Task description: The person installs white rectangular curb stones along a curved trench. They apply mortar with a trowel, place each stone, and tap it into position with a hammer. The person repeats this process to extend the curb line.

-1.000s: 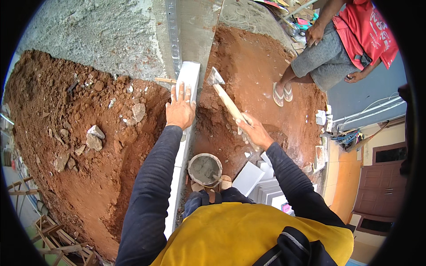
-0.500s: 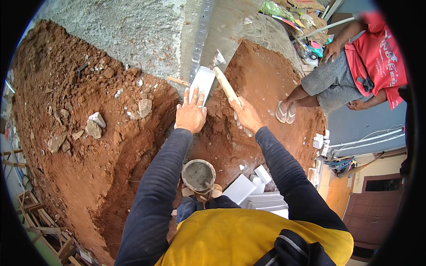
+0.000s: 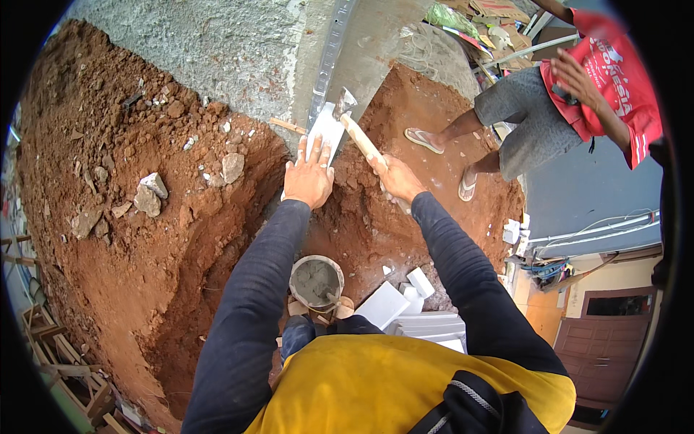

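My left hand (image 3: 309,177) lies flat, fingers stretched out, on a white lightweight block (image 3: 329,129) set at the foot of the grey wall. In my right hand (image 3: 400,179) is the wooden handle of a hatchet (image 3: 365,142). Its flared metal head (image 3: 345,103) is at the block's far right corner; I cannot tell whether it touches. A long metal straightedge (image 3: 330,61) stands along the wall just beyond the block. Between my feet sits a bucket (image 3: 316,281) of grey mortar with a tool's handle sticking out of it.
Heaped red soil (image 3: 130,239) with stones rises at the left. White blocks (image 3: 383,306) are stacked near my right foot. A co-worker in a red shirt (image 3: 614,79) stands on the soil at the right. A thin wooden stick (image 3: 288,126) juts out beside the block.
The hatchet head has shifted slightly left and toward me, against the block's corner. The co-worker has stepped, feet now apart, with a hand raised. My left hand stays on the block.
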`<state>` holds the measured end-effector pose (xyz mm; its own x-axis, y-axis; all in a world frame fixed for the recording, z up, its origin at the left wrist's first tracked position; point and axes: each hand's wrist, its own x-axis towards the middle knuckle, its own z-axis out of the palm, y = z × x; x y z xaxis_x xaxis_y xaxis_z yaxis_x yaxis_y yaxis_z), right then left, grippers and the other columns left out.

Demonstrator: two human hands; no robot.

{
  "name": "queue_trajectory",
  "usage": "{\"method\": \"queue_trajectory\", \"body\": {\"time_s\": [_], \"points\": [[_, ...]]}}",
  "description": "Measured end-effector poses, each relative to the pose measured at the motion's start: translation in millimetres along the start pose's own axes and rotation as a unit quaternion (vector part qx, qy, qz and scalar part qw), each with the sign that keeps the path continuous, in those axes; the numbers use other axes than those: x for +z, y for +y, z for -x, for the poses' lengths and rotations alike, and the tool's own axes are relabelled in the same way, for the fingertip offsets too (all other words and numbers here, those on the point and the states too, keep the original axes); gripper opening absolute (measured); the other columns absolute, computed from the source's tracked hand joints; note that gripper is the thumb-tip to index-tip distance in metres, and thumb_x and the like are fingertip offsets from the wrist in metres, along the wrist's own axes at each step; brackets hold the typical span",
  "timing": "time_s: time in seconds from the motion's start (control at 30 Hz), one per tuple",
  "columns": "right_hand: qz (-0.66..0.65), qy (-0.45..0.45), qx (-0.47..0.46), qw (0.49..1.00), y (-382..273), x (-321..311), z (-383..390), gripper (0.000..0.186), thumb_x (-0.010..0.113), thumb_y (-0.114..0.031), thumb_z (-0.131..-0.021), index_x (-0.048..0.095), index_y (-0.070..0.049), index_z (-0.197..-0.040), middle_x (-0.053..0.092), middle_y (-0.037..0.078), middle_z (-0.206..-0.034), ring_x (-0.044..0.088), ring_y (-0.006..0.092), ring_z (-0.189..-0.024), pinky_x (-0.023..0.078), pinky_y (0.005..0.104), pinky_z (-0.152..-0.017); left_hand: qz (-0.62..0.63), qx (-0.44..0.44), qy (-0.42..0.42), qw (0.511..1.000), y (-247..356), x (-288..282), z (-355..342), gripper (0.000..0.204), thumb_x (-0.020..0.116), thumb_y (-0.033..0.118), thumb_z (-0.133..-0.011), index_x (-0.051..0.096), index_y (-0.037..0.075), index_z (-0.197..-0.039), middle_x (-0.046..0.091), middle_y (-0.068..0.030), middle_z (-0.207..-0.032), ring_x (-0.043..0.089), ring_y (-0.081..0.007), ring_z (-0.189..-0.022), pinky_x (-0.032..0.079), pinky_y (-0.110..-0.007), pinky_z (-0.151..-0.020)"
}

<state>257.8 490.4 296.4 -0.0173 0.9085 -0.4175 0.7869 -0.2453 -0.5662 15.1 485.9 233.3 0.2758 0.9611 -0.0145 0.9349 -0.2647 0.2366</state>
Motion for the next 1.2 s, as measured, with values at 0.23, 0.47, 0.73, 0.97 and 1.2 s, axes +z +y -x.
{"method": "queue_trajectory", "body": {"time_s": [0.23, 0.47, 0.73, 0.97, 1.2], "points": [[0.015, 0.026, -0.029, 0.999, -6.9, -0.3, 4.0, 0.070, 0.046, -0.069, -0.107, 0.064, -0.001, -0.116, 0.067, 0.015, -0.076, 0.069, 0.0274, -0.056, 0.056, 0.0412, -0.053, 0.002, -0.011, -0.014, 1.000, 0.6, -2.8, -0.4, 0.068, 0.044, 0.039, -0.109, 0.029, 0.019, -0.172, 0.014, -0.0040, -0.182, 0.016, -0.0348, -0.166, 0.038, -0.062, -0.121], [0.013, 0.053, -0.033, 0.998, -1.8, -0.7, 8.3, 0.071, 0.045, -0.068, -0.106, 0.065, 0.000, -0.112, 0.071, 0.026, -0.086, 0.074, 0.0395, -0.078, 0.056, 0.0505, -0.075, 0.023, -0.002, 0.002, 1.000, 0.4, -2.6, 2.4, 0.069, 0.049, 0.037, -0.107, 0.033, 0.014, -0.169, 0.020, -0.0095, -0.180, 0.019, -0.0388, -0.165, 0.040, -0.064, -0.119], [0.000, 0.029, -0.024, 0.999, -10.5, -1.3, 4.9, 0.064, 0.048, -0.068, -0.107, 0.062, -0.005, -0.113, 0.065, 0.009, -0.076, 0.065, 0.0201, -0.054, 0.052, 0.0382, -0.051, 0.030, -0.013, -0.024, 0.999, 4.0, -13.7, 3.9, 0.072, 0.047, 0.037, -0.107, 0.025, 0.019, -0.173, 0.014, -0.0056, -0.182, 0.016, -0.0358, -0.166, 0.040, -0.065, -0.118], [-0.071, -0.004, -0.017, 0.997, -11.6, -6.8, 7.1, 0.066, 0.044, -0.071, -0.107, 0.060, -0.007, -0.119, 0.057, 0.003, -0.069, 0.058, 0.0163, -0.051, 0.051, 0.0347, -0.047, 0.042, -0.010, -0.008, 0.999, 0.6, -3.2, 4.3, 0.071, 0.047, 0.037, -0.107, 0.027, 0.017, -0.172, 0.014, -0.0061, -0.182, 0.015, -0.0366, -0.166, 0.039, -0.064, -0.120], [-0.019, 0.008, -0.034, 0.999, -10.1, -1.2, 10.8, 0.070, 0.046, -0.069, -0.107, 0.062, -0.002, -0.115, 0.064, 0.009, -0.073, 0.063, 0.0213, -0.052, 0.052, 0.0383, -0.046, -0.002, -0.011, -0.031, 0.999, 2.1, -7.3, 0.8, 0.071, 0.045, 0.038, -0.108, 0.024, 0.017, -0.173, 0.013, -0.0054, -0.182, 0.014, -0.0353, -0.166, 0.040, -0.063, -0.120]]}}
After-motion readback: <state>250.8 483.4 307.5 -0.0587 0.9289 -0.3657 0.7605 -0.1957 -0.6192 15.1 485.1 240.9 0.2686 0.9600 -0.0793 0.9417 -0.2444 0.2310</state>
